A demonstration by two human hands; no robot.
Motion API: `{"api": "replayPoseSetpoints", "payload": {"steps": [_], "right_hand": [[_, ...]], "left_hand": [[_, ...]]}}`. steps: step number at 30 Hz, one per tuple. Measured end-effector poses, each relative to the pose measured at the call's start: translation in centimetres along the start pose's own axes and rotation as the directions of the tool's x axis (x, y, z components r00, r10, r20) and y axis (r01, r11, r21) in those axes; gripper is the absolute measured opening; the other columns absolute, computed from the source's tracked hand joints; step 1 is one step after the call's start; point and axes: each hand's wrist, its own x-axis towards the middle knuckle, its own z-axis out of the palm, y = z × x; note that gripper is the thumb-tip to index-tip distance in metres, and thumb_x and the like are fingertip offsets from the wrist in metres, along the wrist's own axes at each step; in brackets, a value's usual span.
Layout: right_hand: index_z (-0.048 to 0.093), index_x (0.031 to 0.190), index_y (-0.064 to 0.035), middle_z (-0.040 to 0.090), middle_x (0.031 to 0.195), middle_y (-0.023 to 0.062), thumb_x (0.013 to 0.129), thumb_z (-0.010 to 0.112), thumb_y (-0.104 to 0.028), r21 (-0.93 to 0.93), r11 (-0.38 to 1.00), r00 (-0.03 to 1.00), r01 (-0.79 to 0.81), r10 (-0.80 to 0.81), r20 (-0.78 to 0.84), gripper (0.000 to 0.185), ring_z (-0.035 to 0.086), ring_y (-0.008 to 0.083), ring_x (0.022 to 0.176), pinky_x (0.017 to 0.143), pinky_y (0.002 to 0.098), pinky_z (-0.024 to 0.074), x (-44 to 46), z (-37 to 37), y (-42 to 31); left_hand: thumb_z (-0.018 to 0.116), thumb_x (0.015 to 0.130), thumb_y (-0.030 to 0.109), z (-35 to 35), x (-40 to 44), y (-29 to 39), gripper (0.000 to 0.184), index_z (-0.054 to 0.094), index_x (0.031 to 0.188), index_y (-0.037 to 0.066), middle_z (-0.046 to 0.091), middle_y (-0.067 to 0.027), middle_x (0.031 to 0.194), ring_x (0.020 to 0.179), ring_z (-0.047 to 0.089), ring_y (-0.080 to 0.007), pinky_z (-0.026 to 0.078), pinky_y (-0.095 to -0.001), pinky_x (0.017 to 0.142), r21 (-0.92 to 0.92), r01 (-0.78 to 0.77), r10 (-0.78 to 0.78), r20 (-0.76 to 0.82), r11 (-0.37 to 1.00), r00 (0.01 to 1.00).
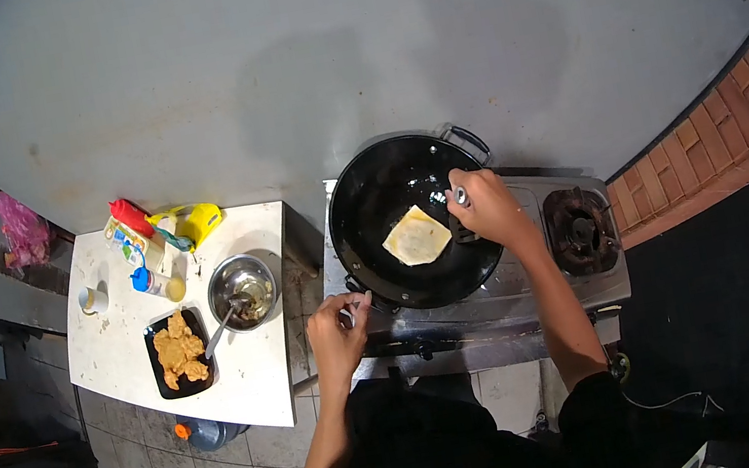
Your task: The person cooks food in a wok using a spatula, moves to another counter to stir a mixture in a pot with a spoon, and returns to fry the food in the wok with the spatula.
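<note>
A black wok point(368, 195) stands on the stove. A pale, square, folded piece of flat dough point(417, 236) lies in it, lightly browned along its edges. My right hand point(489, 204) is closed around the handle of a spatula point(465, 234), whose dark slotted head is inside the wok, close to the dough's right side. At the wok's lower left rim, my left hand point(340, 332) is closed, thumb and fingers gripping the small loop handle point(353, 285); the fingers partly cover it.
Right of the wok is a second burner point(582, 230). On the white table point(255, 380) at left are a steel bowl point(240, 276) with a spoon, a black tray point(161, 372) of fried food, a cup point(93, 301) and several bottles and packets. A water jug point(214, 433) lies below.
</note>
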Motion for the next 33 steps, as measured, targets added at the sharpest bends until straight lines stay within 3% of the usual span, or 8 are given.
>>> {"api": "replayPoseSetpoints", "payload": {"steps": [1,3,6,8,16,19,25,33], "right_hand": [[0.058,0.089,0.0027,0.064,0.079,0.0224,0.074,0.07,-0.009,0.001,1.0,1.0,0.001,-0.001,0.002,0.022,0.062,0.0414,0.081,0.073,0.0482,0.0482,0.0,0.1,0.1],[0.048,0.073,0.0043,0.051,0.062,0.0237,0.081,0.062,-0.006,0.084,0.988,0.988,0.126,-0.117,-0.105,0.019,0.052,0.0428,0.06,0.055,0.0447,0.0392,-0.1,0.5,0.6],[0.047,0.073,0.0033,0.05,0.06,0.0229,0.081,0.062,-0.006,0.055,0.982,0.968,0.179,-0.166,-0.189,0.02,0.051,0.0427,0.059,0.054,0.0438,0.0384,0.1,1.0,1.3],[0.046,0.072,0.0028,0.048,0.059,0.0223,0.081,0.062,-0.006,0.073,0.985,0.974,0.159,-0.144,-0.172,0.02,0.05,0.0425,0.058,0.054,0.0435,0.038,0.1,0.6,1.1],[0.044,0.071,0.0016,0.045,0.058,0.0211,0.082,0.062,-0.007,0.134,0.979,0.976,0.156,-0.132,-0.17,0.022,0.047,0.0397,0.054,0.052,0.0427,0.0358,0.3,0.6,1.5],[0.051,0.079,0.0028,0.057,0.066,0.0226,0.079,0.064,-0.007,0.141,0.99,0.999,0.018,-0.011,-0.047,0.016,0.059,0.0419,0.068,0.061,0.047,0.0428,0.1,-0.2,1.6],[0.044,0.075,0.0014,0.046,0.06,0.0216,0.084,0.063,-0.01,0.198,0.978,0.99,0.068,-0.041,-0.135,0.024,0.048,0.0427,0.057,0.053,0.0443,0.0359,-0.4,-0.2,3.0],[0.04,0.07,0.0001,0.037,0.055,0.0182,0.086,0.064,-0.011,0.254,0.965,0.967,0.06,0.007,-0.257,0.031,0.032,0.0339,0.05,0.048,0.0399,0.0318,-1.0,0.6,4.8]], "left_hand": [[0.074,0.082,0.016,0.3,0.0,-0.5,0.018,0.071,0.082,-0.001,0.062,-0.0105,0.068,0.053,0.055,-0.0164,0.042,-0.0296,0.051,-0.021,-0.04,0.04,-0.029,0.999,0.999],[0.074,0.081,0.015,0.4,0.0,-0.7,0.015,0.071,0.081,0.001,0.059,-0.0093,0.064,0.047,0.05,-0.0171,0.039,-0.0305,0.048,-0.042,-0.081,0.078,-0.055,0.996,0.995],[0.074,0.082,0.015,0.1,0.0,-0.1,0.014,0.071,0.081,0.0,0.059,-0.0093,0.064,0.047,0.05,-0.0169,0.039,-0.0303,0.048,-0.034,-0.073,0.071,-0.047,0.997,0.996],[0.074,0.083,0.017,-0.3,0.1,0.4,0.02,0.071,0.082,-0.003,0.066,-0.0113,0.073,0.061,0.06,-0.0158,0.044,-0.0286,0.055,0.012,0.01,-0.01,0.024,1.0,1.0],[0.074,0.082,0.015,-0.3,0.2,0.2,0.018,0.071,0.083,-0.003,0.068,-0.0121,0.075,0.062,0.061,-0.0167,0.046,-0.0292,0.058,-0.012,0.008,-0.008,0.022,1.0,1.0],[0.074,0.082,0.014,-0.2,0.3,-0.2,0.017,0.071,0.083,-0.002,0.068,-0.0121,0.076,0.062,0.061,-0.0164,0.046,-0.029,0.058,-0.008,0.002,-0.002,0.03,1.0,1.0],[0.074,0.082,0.014,-0.5,0.4,0.6,0.017,0.071,0.082,-0.002,0.067,-0.0118,0.075,0.062,0.06,-0.0157,0.045,-0.0289,0.058,0.005,0.03,-0.031,0.049,1.0,0.998],[0.074,0.083,0.017,-0.3,0.5,1.0,0.02,0.071,0.082,-0.002,0.066,-0.0116,0.074,0.062,0.06,-0.0162,0.045,-0.0293,0.058,-0.015,0.04,-0.039,0.057,0.999,0.998]]}}
